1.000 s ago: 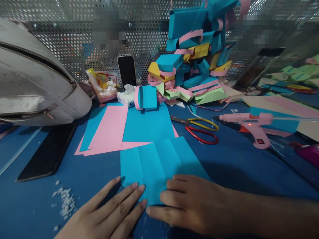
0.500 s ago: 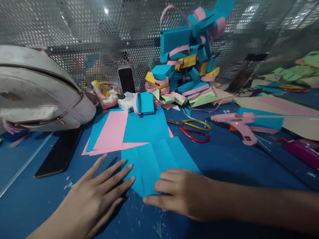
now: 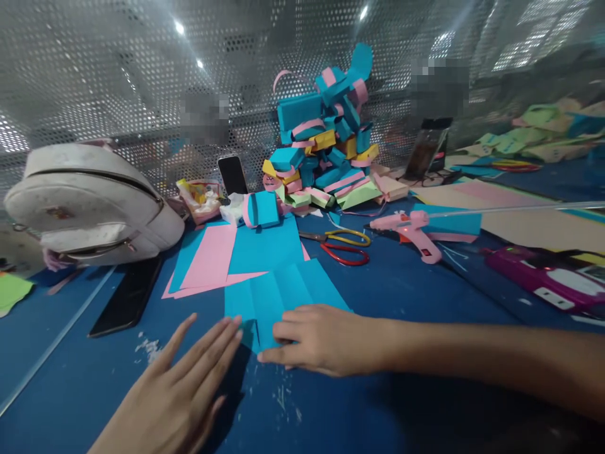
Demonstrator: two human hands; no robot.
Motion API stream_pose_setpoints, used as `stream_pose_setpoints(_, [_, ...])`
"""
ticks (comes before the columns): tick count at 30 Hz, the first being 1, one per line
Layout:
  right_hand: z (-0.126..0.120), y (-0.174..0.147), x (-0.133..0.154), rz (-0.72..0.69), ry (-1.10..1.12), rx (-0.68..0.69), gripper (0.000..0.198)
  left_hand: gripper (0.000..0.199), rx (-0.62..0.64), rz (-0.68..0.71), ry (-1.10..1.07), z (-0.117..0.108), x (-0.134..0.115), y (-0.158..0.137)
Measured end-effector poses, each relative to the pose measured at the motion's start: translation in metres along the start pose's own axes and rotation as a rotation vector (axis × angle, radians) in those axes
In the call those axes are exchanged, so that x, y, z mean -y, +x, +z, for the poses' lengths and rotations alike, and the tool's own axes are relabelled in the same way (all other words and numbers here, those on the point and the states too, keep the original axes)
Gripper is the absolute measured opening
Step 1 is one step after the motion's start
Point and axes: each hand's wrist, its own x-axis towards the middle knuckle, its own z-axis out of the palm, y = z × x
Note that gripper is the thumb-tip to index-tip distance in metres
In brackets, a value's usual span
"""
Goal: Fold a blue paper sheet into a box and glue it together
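A creased sheet of blue paper (image 3: 309, 284) lies in front of me, with several fold lines running across it. My right hand (image 3: 321, 340) is on its near edge, fingers curled against the paper and the index finger reaching to the near corner; the thumb is mostly hidden. At the sheet's left edge is my left hand (image 3: 189, 372), palm down and open, fingers stretched out and fingertips at the paper. Beyond it lie a pink sheet (image 3: 208, 255) and another blue sheet (image 3: 265, 249). Scissors (image 3: 343, 244) with red and yellow handles rest behind the creased sheet.
A pink glue gun (image 3: 411, 230) lies right, near a purple device (image 3: 539, 277). Folded paper pieces (image 3: 326, 151) are piled against the perforated metal panel (image 3: 142, 75). A white backpack (image 3: 94, 202) and a black phone (image 3: 127, 296) are at left; another phone (image 3: 231, 175) stands upright behind.
The view has tilted up and shifted, showing more on both sides. My left hand's fingers have come closer together. My right hand stays at the paper's near edge.
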Motion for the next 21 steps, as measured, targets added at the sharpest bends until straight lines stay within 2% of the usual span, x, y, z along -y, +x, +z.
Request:
stream_pose_setpoints(3, [-0.001,-0.001,0.0,-0.001,0.006,-0.002,0.032,0.056,0.034,0.088,-0.094,-0.009,-0.009,0.004])
stream_pose_setpoints(6, [-0.001,-0.002,0.001,0.001,0.0,-0.009,0.032,0.056,0.15,0.103,-0.196,-0.007,-0.007,0.006])
stream_pose_setpoints(8, [-0.001,-0.002,0.001,-0.003,-0.004,-0.016,0.032,0.059,0.192,0.086,-0.265,-0.002,-0.003,0.007])
stream_pose_setpoints(12, [0.0,-0.002,0.002,-0.006,-0.005,-0.011,0.033,0.061,0.194,-0.01,-0.38,0.007,0.008,0.01])
stream_pose_setpoints(16, [-0.001,-0.001,0.004,-0.007,0.005,0.008,0.034,0.06,0.211,-0.071,-0.375,0.012,0.015,0.012])
stream_pose_setpoints(21, [-0.019,-0.006,0.002,-0.018,-0.005,0.064,0.034,0.059,0.248,-0.034,-0.312,0.011,0.014,0.01])
